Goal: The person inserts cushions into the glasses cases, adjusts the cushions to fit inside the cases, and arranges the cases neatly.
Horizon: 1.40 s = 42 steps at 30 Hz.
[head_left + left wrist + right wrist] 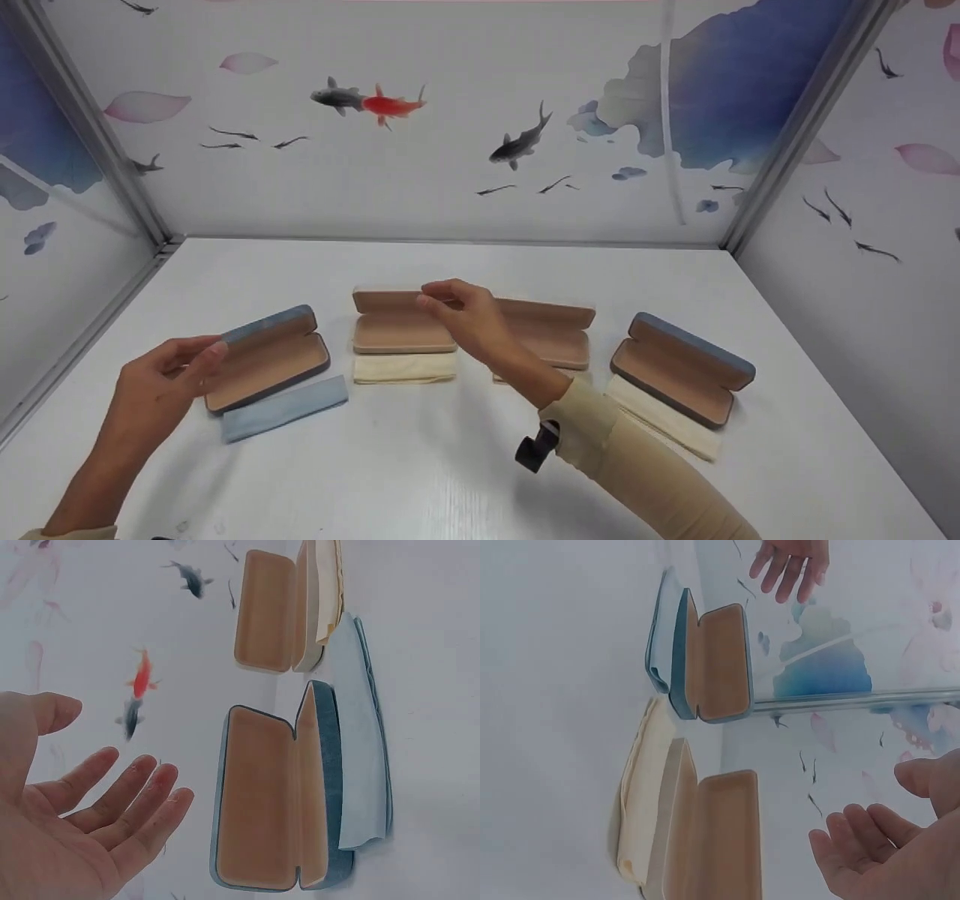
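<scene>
My left hand hovers at the left end of an open blue glasses case. Its fingers are loosely bent and hold nothing; in the left wrist view the hand is apart from that case. A folded light-blue cloth lies in front of it. Over the right part of an open cream glasses case is my right hand, covering some of it. The right wrist view shows this hand with relaxed, empty fingers. A folded cream cloth lies before that case.
Another open cream case stands partly behind my right forearm, its cloth mostly hidden. At the right are an open dark-blue case and a folded cream cloth. Panels printed with fish enclose the white table.
</scene>
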Each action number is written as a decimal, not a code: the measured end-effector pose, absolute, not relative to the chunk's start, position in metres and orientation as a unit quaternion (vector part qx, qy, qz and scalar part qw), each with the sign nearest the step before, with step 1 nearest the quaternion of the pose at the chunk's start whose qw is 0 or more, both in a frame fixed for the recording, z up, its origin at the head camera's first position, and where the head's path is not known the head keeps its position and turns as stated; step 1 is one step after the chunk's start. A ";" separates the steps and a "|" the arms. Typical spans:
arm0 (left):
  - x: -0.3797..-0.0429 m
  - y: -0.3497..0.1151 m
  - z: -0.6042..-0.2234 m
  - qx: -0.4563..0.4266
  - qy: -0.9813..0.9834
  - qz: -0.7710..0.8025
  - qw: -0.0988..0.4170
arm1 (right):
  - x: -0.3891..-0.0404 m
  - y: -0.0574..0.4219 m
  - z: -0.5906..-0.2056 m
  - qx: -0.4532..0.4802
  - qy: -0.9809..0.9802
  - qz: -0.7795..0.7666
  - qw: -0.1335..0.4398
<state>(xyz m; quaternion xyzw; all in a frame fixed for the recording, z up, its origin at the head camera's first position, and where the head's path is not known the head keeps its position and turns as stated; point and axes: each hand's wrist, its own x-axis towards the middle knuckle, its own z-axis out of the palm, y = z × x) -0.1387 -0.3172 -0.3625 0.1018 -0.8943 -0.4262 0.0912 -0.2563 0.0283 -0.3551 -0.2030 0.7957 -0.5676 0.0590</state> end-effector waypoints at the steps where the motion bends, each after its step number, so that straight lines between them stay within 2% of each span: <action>1: -0.138 -0.319 -0.364 0.105 -0.888 -0.437 0.095 | -0.255 0.026 -0.356 -0.205 0.791 -0.573 0.065; 7: -0.133 -0.323 -0.376 0.127 -0.863 -0.476 0.107 | -0.250 0.010 -0.367 -0.195 0.759 -0.611 0.113; 11: -0.129 -0.325 -0.384 0.171 -0.856 -0.482 0.073 | -0.247 -0.001 -0.377 -0.176 0.742 -0.633 0.134; 18: -0.131 -0.337 -0.400 0.237 -0.837 -0.493 0.002 | -0.244 -0.022 -0.395 -0.146 0.748 -0.636 0.121; 25: -0.136 -0.351 -0.417 0.280 -0.802 -0.525 -0.060 | -0.244 -0.044 -0.412 -0.133 0.750 -0.628 0.157; 34: -0.142 -0.360 -0.436 0.324 -0.780 -0.528 -0.087 | -0.243 -0.071 -0.434 -0.099 0.756 -0.621 0.181; 42: -0.140 -0.360 -0.437 0.317 -0.772 -0.544 -0.085 | -0.244 -0.084 -0.446 -0.087 0.760 -0.617 0.186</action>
